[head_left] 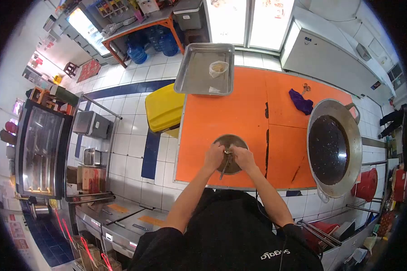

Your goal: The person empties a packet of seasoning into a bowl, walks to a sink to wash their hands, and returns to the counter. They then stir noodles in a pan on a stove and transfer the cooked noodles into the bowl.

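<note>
The bowl (235, 169) sits by the near edge of the table (203, 122), toward the near left corner, with the left hand (214, 156) and right hand (243, 158) meeting over it, fingers curled in, though whether they grip the small pale bit (228, 152) between them I cannot tell. For clean work, best keep both hands low and inside the rim, clear of the utensil (224, 168) leaning there. The hands hide much of the bowl, and its contents and the utensil's far end are hard to make out.

L hand (214, 156), R hand (243, 157) over metal bowl (233, 168), orange tbl (212, 117)
</note>
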Available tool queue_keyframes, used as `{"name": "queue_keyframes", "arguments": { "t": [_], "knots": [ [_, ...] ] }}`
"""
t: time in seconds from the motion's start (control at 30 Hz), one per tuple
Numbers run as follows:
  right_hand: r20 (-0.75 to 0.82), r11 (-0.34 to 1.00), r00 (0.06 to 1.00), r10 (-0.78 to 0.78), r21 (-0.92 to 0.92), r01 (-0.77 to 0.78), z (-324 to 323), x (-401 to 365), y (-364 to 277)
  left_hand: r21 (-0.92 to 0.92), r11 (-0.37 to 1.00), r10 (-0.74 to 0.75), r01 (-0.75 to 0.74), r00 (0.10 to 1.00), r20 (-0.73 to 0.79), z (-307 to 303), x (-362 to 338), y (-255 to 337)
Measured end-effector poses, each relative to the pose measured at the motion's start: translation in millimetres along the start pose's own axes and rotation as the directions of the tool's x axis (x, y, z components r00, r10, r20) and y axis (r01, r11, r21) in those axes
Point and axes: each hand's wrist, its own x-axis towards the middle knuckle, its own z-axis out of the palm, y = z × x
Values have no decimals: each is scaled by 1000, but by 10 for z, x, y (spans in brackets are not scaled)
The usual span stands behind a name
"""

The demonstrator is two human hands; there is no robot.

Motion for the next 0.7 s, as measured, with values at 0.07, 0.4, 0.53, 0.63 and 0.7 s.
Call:
{"name": "queue_keyframes", "arguments": {
  "t": [0.07,0.4,0.53,0.63,0.7],
  "knots": [
    [157,998,986,64,-27,-61,-90,5,-18,48,999,-24,23,999,41,-28,7,18],
    [96,999,995,-37,-11,38,-26,79,-203,-13,998,-54,55,996,75,133,-86,5],
    [153,994,984,94,43,-102,224,-49,148,20,1000,-2,2,1000,-16,189,-68,-72],
    [186,986,982,41,-167,-9,123,-38,200,5,999,49,-49,998,-30,34,-84,-10],
    [241,983,969,51,-181,-7,-92,-41,-62,-25,1000,15,-14,997,79,-15,-76,15]
  ]
}}
